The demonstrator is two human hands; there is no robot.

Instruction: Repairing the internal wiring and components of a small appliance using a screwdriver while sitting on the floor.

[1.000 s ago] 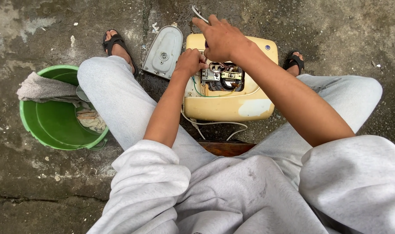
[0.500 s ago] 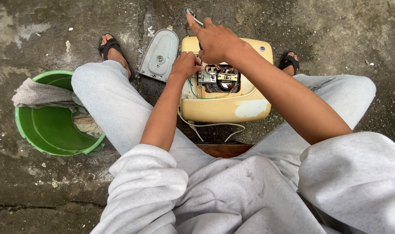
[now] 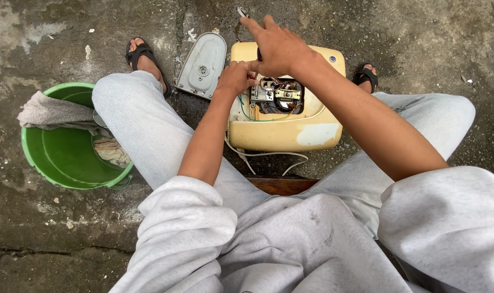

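The upper middle of the yellow appliance casing (image 3: pixel 290 133) is covered by the right hand (image 3: pixel 276 46); what is gripped there cannot be made out, only a dark sliver below the palm and a small metal tip (image 3: pixel 241 11) near the top edge of the frame. The fingertips of the left hand (image 3: pixel 236 78) are pressed at the left rim of the opened compartment (image 3: pixel 276 95), whose wires and terminals are too small to tell apart. The right side of the green bucket (image 3: pixel 46 157) is hidden behind a knee. The foot in the upper right sandal (image 3: pixel 365 75) is largely covered by the forearm. The wooden seat (image 3: pixel 282 184) is mostly concealed by grey trousers.
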